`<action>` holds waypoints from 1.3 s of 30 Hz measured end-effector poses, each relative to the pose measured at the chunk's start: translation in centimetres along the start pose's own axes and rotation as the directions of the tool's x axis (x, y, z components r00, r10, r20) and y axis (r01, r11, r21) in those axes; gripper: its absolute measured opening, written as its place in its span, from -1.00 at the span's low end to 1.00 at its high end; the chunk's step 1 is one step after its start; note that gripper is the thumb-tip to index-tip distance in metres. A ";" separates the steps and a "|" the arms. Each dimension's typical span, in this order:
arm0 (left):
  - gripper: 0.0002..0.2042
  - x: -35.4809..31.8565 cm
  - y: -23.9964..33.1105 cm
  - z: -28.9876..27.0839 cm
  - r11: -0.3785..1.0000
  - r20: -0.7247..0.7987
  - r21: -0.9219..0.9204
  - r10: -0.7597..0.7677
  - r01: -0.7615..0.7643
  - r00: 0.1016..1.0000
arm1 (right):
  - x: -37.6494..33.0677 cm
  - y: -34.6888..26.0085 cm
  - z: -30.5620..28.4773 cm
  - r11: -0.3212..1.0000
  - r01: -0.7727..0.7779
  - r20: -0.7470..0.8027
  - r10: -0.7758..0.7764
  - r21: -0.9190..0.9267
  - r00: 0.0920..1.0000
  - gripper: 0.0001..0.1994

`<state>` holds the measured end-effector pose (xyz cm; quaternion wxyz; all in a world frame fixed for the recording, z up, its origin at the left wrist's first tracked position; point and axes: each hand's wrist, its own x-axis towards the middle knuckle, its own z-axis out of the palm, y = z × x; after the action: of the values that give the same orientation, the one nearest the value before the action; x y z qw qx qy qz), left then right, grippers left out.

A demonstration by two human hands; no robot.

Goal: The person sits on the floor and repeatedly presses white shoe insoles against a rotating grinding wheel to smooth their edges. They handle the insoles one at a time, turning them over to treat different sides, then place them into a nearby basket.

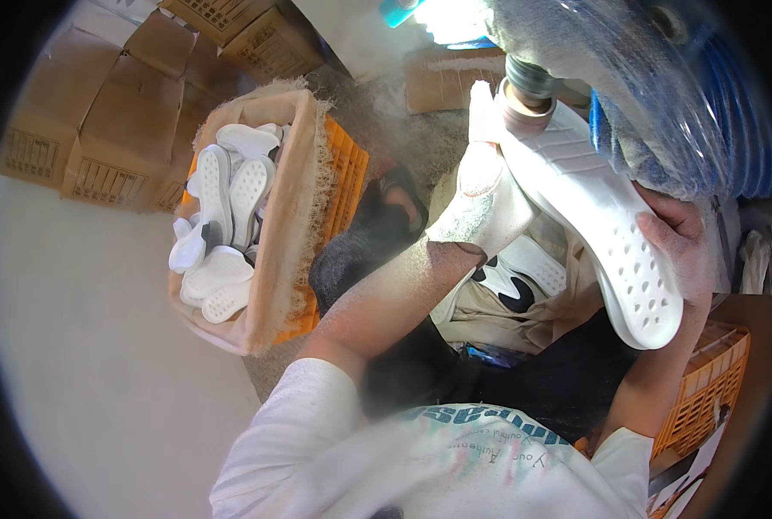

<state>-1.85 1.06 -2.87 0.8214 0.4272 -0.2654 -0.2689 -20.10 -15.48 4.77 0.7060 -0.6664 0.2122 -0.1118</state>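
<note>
A large white shoe sole with holes toward its near end slants across the space in front of me, held in both hands. My left hand, in a dusty white glove or wrap, is closed on the far left edge of the sole. My right hand, bare and dusted white, grips the right edge nearer the heel. A round spindle-like grinding head meets the sole's far end; its exact contact is hidden. Below the sole, white and black sole pieces lie on beige cloth over my lap.
An orange crate lined with beige cloth stands at left, heaped with white soles. Cardboard boxes are stacked behind it. Clear plastic sheeting and blue hose hang at upper right. Another orange crate sits by my right arm.
</note>
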 end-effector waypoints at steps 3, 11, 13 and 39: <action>-0.47 -0.1 -0.1 0.0 1.000 -0.010 0.005 0.000 0.000 1.000 | -0.3 0.8 1.3 0.997 0.047 -0.084 -0.042 0.059 0.996 -0.52; -0.50 -0.3 0.4 -0.3 0.999 -0.051 0.037 -0.010 0.012 0.999 | 1.4 2.0 3.5 0.976 0.018 -0.157 0.017 0.216 0.987 -0.59; -0.51 -0.2 0.4 -0.2 0.999 -0.056 0.039 -0.013 0.015 0.998 | 2.9 2.9 4.1 0.981 0.070 -0.207 -0.033 0.178 0.978 -0.60; -0.67 0.7 0.0 -2.6 -0.018 0.239 0.970 0.270 -0.243 0.933 | 12.6 9.2 2.4 0.614 0.451 -0.453 -0.167 0.647 0.876 -0.55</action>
<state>0.39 2.03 -3.97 0.3327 0.8199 -0.4415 0.1492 -8.97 -18.06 -6.19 0.8330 -0.3204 0.1497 -0.4256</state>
